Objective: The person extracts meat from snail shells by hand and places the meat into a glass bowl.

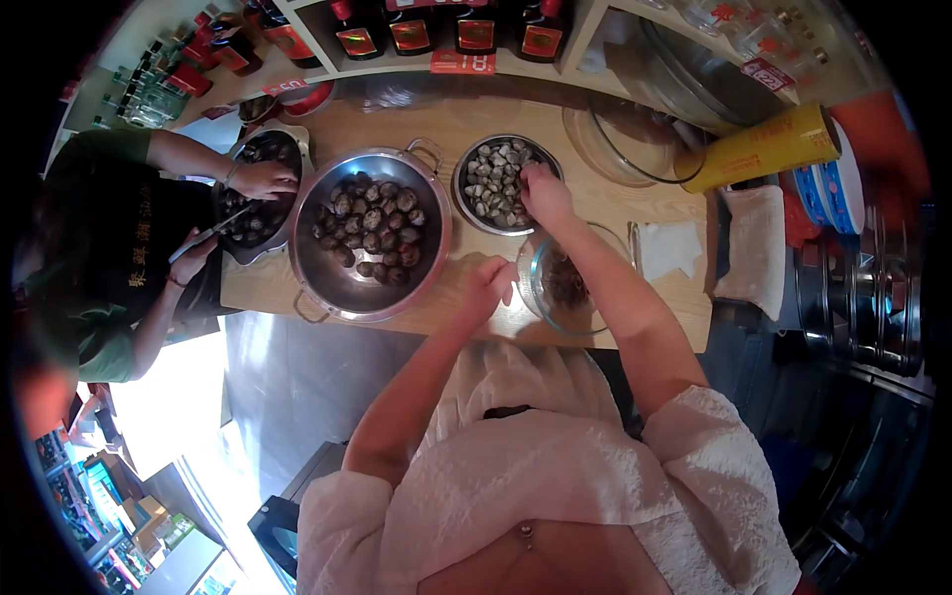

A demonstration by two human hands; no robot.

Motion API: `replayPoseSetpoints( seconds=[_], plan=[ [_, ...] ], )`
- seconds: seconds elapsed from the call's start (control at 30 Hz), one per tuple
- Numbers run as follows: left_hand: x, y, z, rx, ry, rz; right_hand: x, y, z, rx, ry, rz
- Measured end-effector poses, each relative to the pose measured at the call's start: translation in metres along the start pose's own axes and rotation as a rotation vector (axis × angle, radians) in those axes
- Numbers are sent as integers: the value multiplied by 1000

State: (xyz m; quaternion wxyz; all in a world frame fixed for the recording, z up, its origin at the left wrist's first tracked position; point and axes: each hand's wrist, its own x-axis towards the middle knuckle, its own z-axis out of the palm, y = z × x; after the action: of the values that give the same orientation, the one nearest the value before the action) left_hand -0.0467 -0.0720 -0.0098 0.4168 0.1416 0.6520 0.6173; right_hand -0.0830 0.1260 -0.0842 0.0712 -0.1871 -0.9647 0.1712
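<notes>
Sorting or shelling seems partway: a brown heap (563,285) sits in the glass bowl (555,319), centre of frame; plenty of clams (493,180) fill the steel bowl (466,205), upper centre. Clams: small, rounded, greyish, pale-edged, packed loosely. Right hand (545,198) dips fingertips among them; cannot tell if its grip holds one. Left hand (486,290), half-curled beside the glass bowl; grip unclear.
</notes>
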Motion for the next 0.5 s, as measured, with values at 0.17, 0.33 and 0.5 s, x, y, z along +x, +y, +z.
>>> replayPoseSetpoints(
  seconds=[0.17,0.33,0.5],
  plan=[
    [10,10,-2,97,68,-29,9,9,-29,451,-246,85],
    [20,30,7,44,64,-4,-38,-6,-109,1088,-559,158],
    [32,27,16,189,-292,80,-95,8,-135,1041,-596,4]
  ],
)
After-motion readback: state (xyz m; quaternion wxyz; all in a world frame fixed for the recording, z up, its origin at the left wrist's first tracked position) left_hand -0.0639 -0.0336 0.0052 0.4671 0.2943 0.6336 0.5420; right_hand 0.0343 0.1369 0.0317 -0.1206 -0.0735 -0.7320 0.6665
